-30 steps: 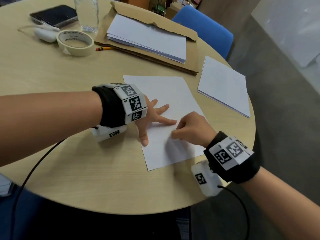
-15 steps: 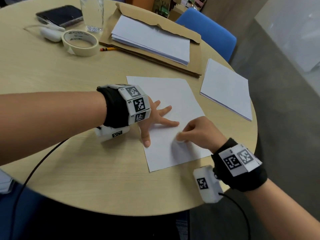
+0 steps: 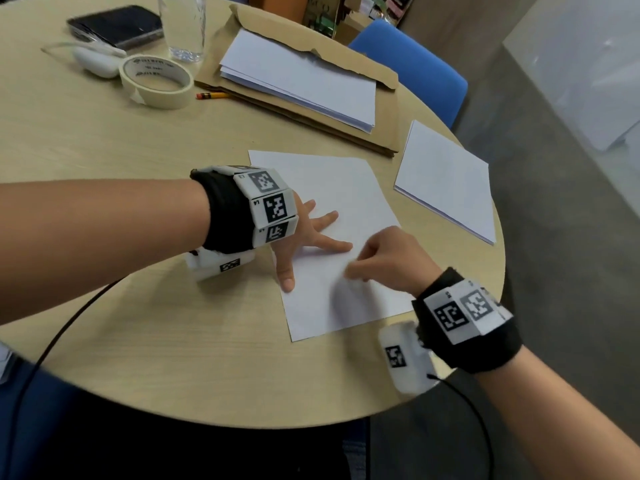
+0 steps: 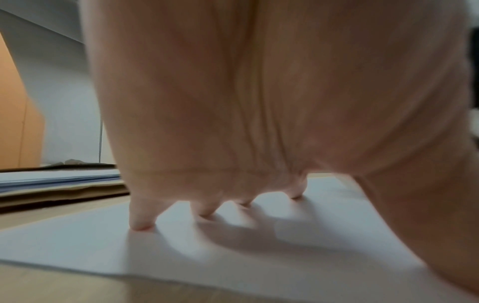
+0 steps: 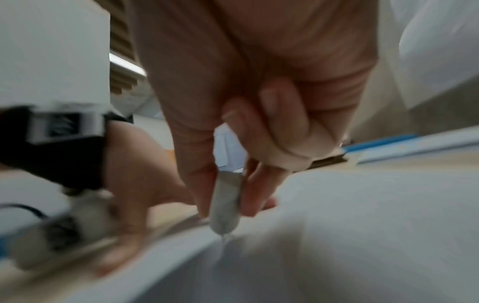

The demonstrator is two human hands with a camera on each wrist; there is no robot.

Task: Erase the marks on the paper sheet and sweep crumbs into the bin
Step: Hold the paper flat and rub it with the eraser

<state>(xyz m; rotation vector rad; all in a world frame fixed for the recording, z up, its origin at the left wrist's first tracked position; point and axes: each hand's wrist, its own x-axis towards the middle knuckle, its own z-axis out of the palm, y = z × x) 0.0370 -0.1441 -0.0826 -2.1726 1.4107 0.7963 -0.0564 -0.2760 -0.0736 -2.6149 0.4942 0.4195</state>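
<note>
A white paper sheet point(image 3: 332, 188) lies on the round wooden table point(image 3: 104, 140) in front of me. My left hand point(image 3: 308, 237) presses flat on its left part, fingers spread and straight; the left wrist view shows those fingertips point(image 4: 141, 224) touching the paper sheet point(image 4: 77, 246). My right hand point(image 3: 384, 258) pinches a small white eraser point(image 5: 225, 201) between thumb and fingers, its tip down on the paper sheet point(image 5: 362, 225) near the left hand point(image 5: 134, 194). The eraser is hidden under the fingers in the head view. No marks or crumbs are discernible.
A second stack of white sheets point(image 3: 446, 181) lies at the right edge. Behind are a brown envelope with paper point(image 3: 301, 81), a pencil point(image 3: 213, 95), a tape roll point(image 3: 157, 81), a glass point(image 3: 181, 26), a phone point(image 3: 116, 26) and a blue chair point(image 3: 412, 67). No bin is in view.
My right hand with the eraser has moved back and forth a little over the sheet's lower middle. The left hand stays pressed in the same place.
</note>
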